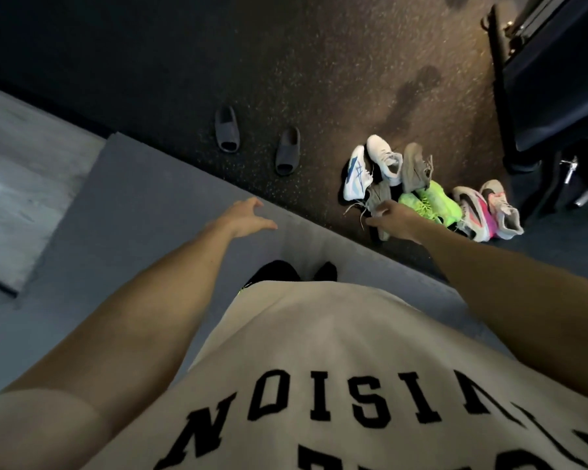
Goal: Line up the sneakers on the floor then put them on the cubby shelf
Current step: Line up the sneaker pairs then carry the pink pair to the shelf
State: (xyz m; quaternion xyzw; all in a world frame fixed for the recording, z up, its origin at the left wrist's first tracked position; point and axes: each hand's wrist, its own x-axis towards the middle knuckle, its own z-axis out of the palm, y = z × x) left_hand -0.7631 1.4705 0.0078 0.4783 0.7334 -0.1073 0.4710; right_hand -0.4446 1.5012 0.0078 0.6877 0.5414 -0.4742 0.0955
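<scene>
A heap of sneakers lies on the dark speckled floor: a white and blue pair (pixel 357 174), a grey pair with one shoe upright (pixel 416 167), a neon green pair (pixel 431 201), and a white, black and pink pair (pixel 489 212). My right hand (pixel 392 218) reaches down onto the nearer grey sneaker (pixel 377 196), fingers curled at its laces. My left hand (pixel 248 215) hovers with spread fingers over the grey mat edge, holding nothing. No cubby shelf is in view.
Two dark slides (pixel 226 128) (pixel 287 150) lie on the floor left of the heap. I stand on a grey mat (pixel 116 198). A dark bench with metal parts (pixel 550 96) stands at the right. A pale slab (pixel 21 181) is at the left.
</scene>
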